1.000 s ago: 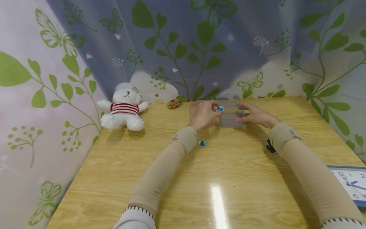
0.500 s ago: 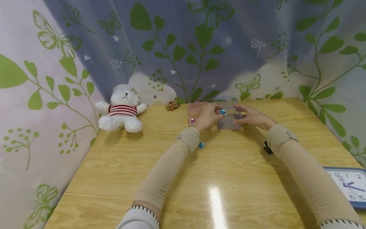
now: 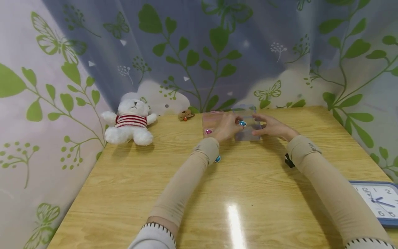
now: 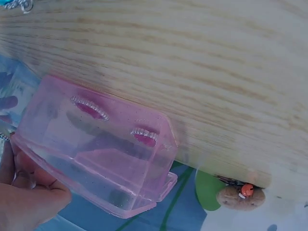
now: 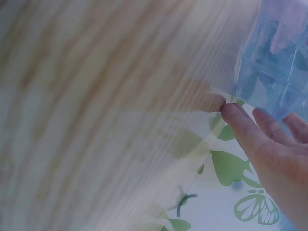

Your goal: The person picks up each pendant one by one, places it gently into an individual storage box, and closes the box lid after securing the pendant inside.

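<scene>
My left hand point(image 3: 226, 127) pinches a blue gem point(image 3: 242, 123) with a silvery beaded rim, above a clear bluish plastic box point(image 3: 248, 136). At the box's right side, my right hand point(image 3: 275, 127) has its thumb and fingers spread; in the right wrist view the fingers point(image 5: 272, 127) touch or nearly touch the bluish wall. Left of it stands a clear pink box point(image 4: 110, 149), partly behind my left hand. Two pink gems, one nearer the middle point(image 4: 91, 109) and one near the end point(image 4: 145, 138), lie inside. Another blue gem point(image 3: 217, 159) lies on the table, partly covered by my left sleeve.
A white teddy bear point(image 3: 132, 121) in a striped top sits at the back left. Beside it is a small brown trinket point(image 3: 185, 115) with an orange bead. A black object point(image 3: 289, 160) lies by my right sleeve, and a square clock point(image 3: 376, 200) at the right edge.
My left hand has carried the blue gem slightly right and down over the bluish box. A pink gem in the pink box has come into sight. My right hand has stayed beside the box.
</scene>
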Available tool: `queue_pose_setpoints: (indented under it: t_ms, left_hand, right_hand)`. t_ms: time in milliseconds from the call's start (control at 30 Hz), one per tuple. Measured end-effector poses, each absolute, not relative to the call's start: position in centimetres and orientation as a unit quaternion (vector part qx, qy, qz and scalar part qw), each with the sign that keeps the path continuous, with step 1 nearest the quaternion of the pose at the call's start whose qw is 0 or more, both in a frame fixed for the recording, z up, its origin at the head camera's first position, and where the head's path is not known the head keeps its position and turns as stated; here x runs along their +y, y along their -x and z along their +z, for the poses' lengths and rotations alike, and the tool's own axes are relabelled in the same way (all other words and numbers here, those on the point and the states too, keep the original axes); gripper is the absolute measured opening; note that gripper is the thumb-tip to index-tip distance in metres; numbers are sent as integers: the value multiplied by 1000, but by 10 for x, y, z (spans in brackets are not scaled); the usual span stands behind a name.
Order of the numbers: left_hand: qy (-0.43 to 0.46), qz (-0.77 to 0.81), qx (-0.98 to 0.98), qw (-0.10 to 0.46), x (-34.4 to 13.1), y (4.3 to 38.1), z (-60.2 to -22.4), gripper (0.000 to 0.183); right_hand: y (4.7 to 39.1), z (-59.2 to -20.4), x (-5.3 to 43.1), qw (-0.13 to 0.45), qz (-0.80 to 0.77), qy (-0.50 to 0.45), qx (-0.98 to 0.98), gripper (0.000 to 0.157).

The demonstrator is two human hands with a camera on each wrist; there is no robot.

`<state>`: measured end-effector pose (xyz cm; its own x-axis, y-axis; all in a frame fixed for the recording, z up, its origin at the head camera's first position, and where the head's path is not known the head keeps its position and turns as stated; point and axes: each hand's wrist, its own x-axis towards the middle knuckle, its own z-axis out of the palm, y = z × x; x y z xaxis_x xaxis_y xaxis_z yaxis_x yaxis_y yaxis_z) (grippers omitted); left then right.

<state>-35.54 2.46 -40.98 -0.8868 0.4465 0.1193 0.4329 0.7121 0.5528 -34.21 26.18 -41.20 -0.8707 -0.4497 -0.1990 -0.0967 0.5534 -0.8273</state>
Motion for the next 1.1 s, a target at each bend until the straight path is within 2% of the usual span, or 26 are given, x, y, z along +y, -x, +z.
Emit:
queue_pose_setpoints:
  t_ms: [1100]
  left_hand:
    - [-231, 263, 936, 35, 35, 366, -417, 39]
  right_hand:
    - [335, -407, 261, 199, -450, 156, 857, 96]
